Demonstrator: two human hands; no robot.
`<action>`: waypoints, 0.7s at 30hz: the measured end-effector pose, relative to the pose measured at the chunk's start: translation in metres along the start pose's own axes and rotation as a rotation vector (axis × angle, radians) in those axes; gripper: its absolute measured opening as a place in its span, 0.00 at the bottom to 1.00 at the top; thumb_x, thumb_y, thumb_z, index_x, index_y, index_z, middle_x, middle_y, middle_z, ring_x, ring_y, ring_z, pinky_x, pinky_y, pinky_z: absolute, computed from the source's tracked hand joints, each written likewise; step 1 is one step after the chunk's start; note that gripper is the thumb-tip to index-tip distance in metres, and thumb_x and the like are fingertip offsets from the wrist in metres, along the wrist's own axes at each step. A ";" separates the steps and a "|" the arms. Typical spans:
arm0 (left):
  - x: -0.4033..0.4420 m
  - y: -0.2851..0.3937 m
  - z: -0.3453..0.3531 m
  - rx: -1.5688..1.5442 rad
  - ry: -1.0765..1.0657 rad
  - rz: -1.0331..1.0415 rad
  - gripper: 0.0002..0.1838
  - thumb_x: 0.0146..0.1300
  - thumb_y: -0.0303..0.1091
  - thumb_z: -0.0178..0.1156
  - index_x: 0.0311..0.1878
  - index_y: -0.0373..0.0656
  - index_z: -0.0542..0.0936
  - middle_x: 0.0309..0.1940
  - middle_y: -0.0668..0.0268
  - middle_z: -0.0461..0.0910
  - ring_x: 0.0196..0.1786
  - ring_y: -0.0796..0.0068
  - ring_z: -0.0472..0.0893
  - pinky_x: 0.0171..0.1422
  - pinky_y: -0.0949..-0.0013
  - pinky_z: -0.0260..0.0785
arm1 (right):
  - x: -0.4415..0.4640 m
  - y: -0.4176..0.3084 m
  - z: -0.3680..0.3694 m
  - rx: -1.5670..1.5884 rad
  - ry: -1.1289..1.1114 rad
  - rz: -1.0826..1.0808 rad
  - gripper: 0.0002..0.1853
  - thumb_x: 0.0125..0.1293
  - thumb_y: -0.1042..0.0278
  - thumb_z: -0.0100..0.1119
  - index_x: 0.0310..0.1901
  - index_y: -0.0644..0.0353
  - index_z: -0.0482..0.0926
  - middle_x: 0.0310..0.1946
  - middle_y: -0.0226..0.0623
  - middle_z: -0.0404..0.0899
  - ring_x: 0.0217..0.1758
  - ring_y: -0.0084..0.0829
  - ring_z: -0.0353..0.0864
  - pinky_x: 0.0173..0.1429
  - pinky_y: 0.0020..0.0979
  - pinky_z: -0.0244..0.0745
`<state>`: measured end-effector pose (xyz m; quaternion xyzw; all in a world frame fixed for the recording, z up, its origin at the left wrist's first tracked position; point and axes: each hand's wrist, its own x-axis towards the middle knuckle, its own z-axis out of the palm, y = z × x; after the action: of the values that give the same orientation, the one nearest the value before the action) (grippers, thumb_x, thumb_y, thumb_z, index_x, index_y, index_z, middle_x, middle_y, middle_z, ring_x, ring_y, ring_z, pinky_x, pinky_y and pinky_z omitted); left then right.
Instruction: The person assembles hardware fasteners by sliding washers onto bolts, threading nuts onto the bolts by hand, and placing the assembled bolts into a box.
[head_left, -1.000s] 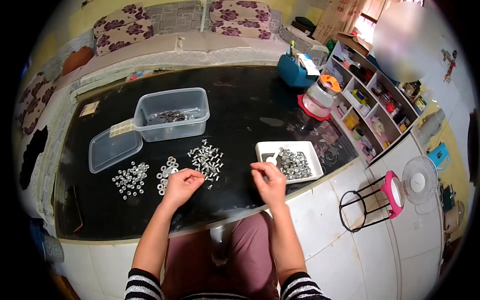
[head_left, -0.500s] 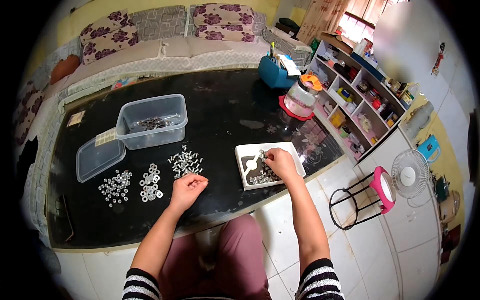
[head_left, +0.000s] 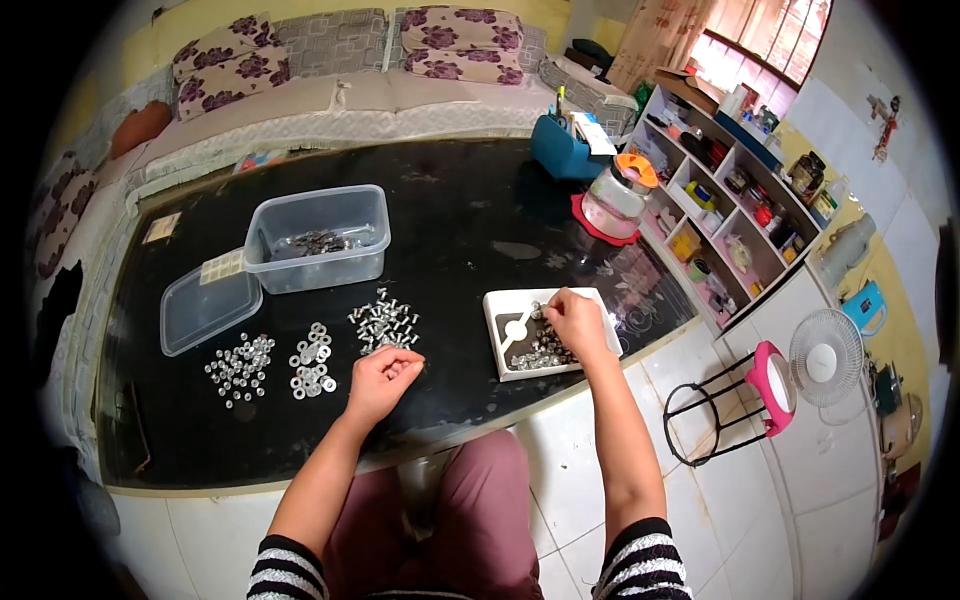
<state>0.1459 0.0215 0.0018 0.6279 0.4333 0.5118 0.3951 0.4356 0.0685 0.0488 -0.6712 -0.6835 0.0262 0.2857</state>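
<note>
My right hand (head_left: 578,324) reaches into a white box (head_left: 498,369), its fingertips pinched together among small shiny metal parts (head_left: 541,356). What they pinch is too small to make out. Over the near edge of the bolt pile (head_left: 386,324), my left hand (head_left: 385,382) is closed with fingers curled; anything inside is hidden. To its left on the black table (head_left: 440,250) lie a pile of flat washers (head_left: 314,358) and a pile of nuts (head_left: 240,369). Inside the white box is also a white divider with a round centre (head_left: 515,330).
A clear plastic tub (head_left: 318,275) with dark metal pieces stands behind the piles, its lid (head_left: 212,312) beside it. At the far right are a glass jar (head_left: 612,203) and a teal holder (head_left: 566,148). A pink stool (head_left: 772,388) and fan (head_left: 826,364) stand right.
The camera view has turned slightly, so the table items appear a little further right. Both hands stay nearly in place, the right one still over the white box.
</note>
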 end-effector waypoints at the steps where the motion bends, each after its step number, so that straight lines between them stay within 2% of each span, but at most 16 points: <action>1: 0.000 0.000 -0.001 0.013 0.002 0.016 0.03 0.49 0.24 0.60 0.29 0.39 0.79 0.21 0.72 0.73 0.21 0.90 0.66 0.26 0.85 0.59 | 0.000 -0.005 -0.003 0.082 0.067 -0.023 0.06 0.47 0.71 0.59 0.25 0.63 0.73 0.21 0.43 0.76 0.26 0.42 0.76 0.33 0.35 0.71; 4: 0.000 -0.003 -0.001 -0.004 0.010 0.014 0.03 0.48 0.24 0.60 0.29 0.39 0.79 0.21 0.72 0.73 0.21 0.90 0.67 0.26 0.85 0.60 | -0.003 -0.037 -0.018 0.305 0.144 0.016 0.06 0.49 0.72 0.59 0.26 0.64 0.74 0.20 0.39 0.77 0.23 0.29 0.77 0.29 0.27 0.71; 5: 0.000 0.002 -0.002 0.000 0.010 0.000 0.03 0.49 0.24 0.60 0.29 0.39 0.79 0.21 0.73 0.73 0.22 0.90 0.67 0.26 0.85 0.60 | -0.006 -0.047 -0.019 0.437 0.135 0.023 0.05 0.49 0.74 0.59 0.27 0.64 0.74 0.20 0.33 0.77 0.23 0.20 0.75 0.29 0.21 0.70; 6: -0.001 0.002 -0.002 0.006 0.020 -0.002 0.03 0.49 0.24 0.60 0.29 0.39 0.79 0.21 0.73 0.73 0.22 0.90 0.67 0.26 0.85 0.60 | -0.010 -0.055 -0.016 0.444 0.128 0.015 0.05 0.49 0.74 0.59 0.27 0.64 0.74 0.20 0.33 0.77 0.23 0.20 0.75 0.29 0.21 0.70; 8: -0.001 -0.001 -0.003 -0.113 0.007 -0.022 0.03 0.50 0.24 0.60 0.29 0.38 0.79 0.22 0.74 0.72 0.23 0.91 0.67 0.27 0.85 0.60 | -0.021 -0.072 -0.007 0.951 -0.034 0.059 0.05 0.49 0.76 0.60 0.28 0.63 0.74 0.22 0.29 0.75 0.24 0.15 0.73 0.31 0.18 0.69; 9: -0.002 -0.004 -0.006 -0.163 -0.040 -0.067 0.05 0.51 0.24 0.59 0.33 0.37 0.79 0.24 0.75 0.72 0.25 0.91 0.67 0.29 0.85 0.61 | -0.030 -0.092 -0.009 1.029 -0.092 0.086 0.06 0.49 0.78 0.60 0.29 0.63 0.74 0.24 0.27 0.74 0.26 0.13 0.71 0.32 0.16 0.68; 10: -0.003 -0.002 -0.009 -0.155 -0.028 -0.072 0.05 0.51 0.24 0.59 0.33 0.37 0.79 0.24 0.75 0.72 0.25 0.91 0.67 0.29 0.85 0.61 | -0.036 -0.099 0.004 1.151 -0.146 0.066 0.06 0.50 0.78 0.60 0.30 0.64 0.73 0.23 0.28 0.75 0.26 0.14 0.72 0.32 0.16 0.69; 13: -0.006 0.012 -0.024 -0.406 -0.194 -0.103 0.13 0.52 0.22 0.58 0.43 0.37 0.75 0.29 0.73 0.72 0.28 0.91 0.69 0.34 0.86 0.64 | -0.056 -0.127 0.032 1.384 -0.289 0.096 0.06 0.52 0.79 0.58 0.32 0.64 0.72 0.25 0.31 0.75 0.27 0.17 0.74 0.33 0.17 0.71; 16: -0.014 0.021 -0.039 -0.373 -0.224 0.006 0.15 0.53 0.22 0.56 0.46 0.35 0.74 0.32 0.70 0.72 0.33 0.87 0.70 0.39 0.85 0.63 | -0.070 -0.145 0.062 1.594 -0.387 0.114 0.06 0.54 0.79 0.57 0.34 0.64 0.71 0.27 0.33 0.75 0.28 0.20 0.75 0.33 0.19 0.72; 20: -0.026 0.019 -0.059 -0.193 -0.144 0.032 0.11 0.54 0.23 0.56 0.42 0.35 0.76 0.33 0.68 0.72 0.33 0.86 0.71 0.36 0.83 0.64 | -0.087 -0.165 0.090 1.760 -0.463 0.198 0.06 0.56 0.75 0.56 0.35 0.62 0.71 0.26 0.33 0.75 0.27 0.21 0.75 0.32 0.20 0.73; 21: -0.030 0.013 -0.061 -0.229 -0.107 0.000 0.10 0.53 0.23 0.57 0.40 0.34 0.77 0.33 0.68 0.72 0.31 0.86 0.70 0.33 0.82 0.64 | -0.091 -0.169 0.096 1.782 -0.488 0.226 0.06 0.56 0.75 0.55 0.35 0.62 0.71 0.26 0.33 0.76 0.28 0.21 0.76 0.32 0.20 0.73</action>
<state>0.0843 -0.0073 0.0150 0.6051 0.3501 0.5237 0.4868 0.2361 0.0003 0.0074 -0.2426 -0.3827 0.7096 0.5396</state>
